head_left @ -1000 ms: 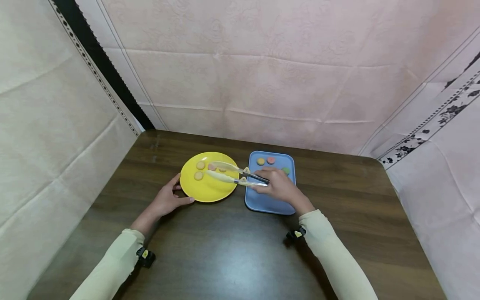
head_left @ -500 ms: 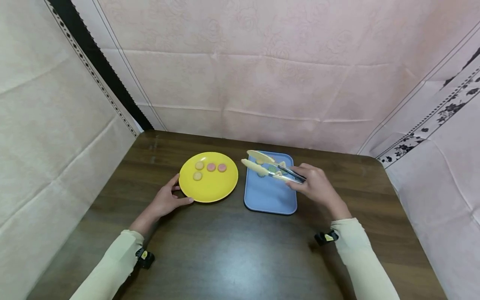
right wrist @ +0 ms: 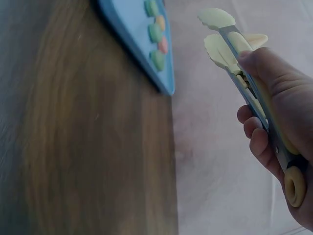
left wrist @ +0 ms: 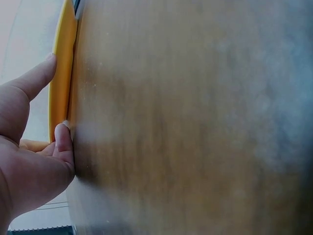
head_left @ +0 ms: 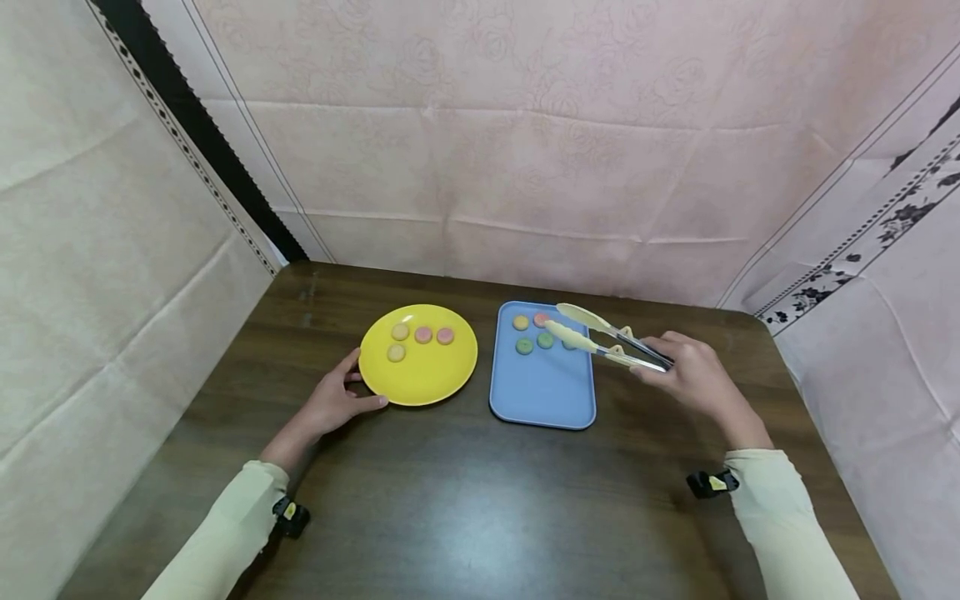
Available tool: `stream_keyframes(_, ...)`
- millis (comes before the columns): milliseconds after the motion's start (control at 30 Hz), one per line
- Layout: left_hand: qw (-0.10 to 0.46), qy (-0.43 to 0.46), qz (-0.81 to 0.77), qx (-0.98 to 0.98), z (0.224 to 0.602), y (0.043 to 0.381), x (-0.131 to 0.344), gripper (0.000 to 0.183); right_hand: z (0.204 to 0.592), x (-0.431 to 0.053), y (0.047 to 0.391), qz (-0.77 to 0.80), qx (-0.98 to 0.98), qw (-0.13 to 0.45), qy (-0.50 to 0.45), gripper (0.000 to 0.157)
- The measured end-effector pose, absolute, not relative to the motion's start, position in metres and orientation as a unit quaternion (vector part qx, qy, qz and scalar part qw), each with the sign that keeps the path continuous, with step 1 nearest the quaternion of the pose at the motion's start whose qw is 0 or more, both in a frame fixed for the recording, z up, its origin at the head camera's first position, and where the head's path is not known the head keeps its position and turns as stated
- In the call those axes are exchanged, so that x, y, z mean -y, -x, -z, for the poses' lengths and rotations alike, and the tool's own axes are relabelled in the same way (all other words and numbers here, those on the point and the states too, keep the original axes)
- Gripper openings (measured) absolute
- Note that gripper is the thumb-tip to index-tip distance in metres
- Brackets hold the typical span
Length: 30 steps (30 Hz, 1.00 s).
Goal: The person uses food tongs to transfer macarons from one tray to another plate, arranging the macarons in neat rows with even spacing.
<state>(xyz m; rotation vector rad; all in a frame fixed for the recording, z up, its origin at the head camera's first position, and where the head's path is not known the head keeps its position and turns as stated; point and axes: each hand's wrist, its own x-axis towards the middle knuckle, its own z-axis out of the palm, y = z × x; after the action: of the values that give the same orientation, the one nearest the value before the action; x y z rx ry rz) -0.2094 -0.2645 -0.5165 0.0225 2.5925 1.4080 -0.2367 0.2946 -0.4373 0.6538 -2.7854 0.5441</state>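
The right hand's grip (head_left: 693, 375), right of the blue tray (head_left: 542, 387), holds tongs (head_left: 609, 354), parted tips raised over the tray's far-right corner. The left hand's grip (head_left: 336, 400) holds the yellow plate (head_left: 427, 377) by its near-left rim.

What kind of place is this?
Probably a small set-up corner indoors: a wood-grained table with creased pale sheets on three sides, and on it a yellow plate and blue tray of little round pieces.
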Motion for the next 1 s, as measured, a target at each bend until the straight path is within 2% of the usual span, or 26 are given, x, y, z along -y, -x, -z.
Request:
stream_keyframes(467,0.088,-0.013,-0.477,-0.874,0.517,0.209,0.265,0.109,0.457,-0.316,0.235,-0.156,0.956,0.108,-0.225,0.045)
stream_keyframes(800,0.094,-0.008,-0.476,-0.874,0.518,0.21,0.265,0.11,0.458,-0.316,0.235,-0.15,0.963,0.075,-0.211,0.047)
stream_keyframes(1000,0.094,-0.005,-0.477,-0.874,0.519,0.21,0.264,0.111,0.456,-0.316,0.236,-0.139,0.962,0.075,-0.221,0.047)
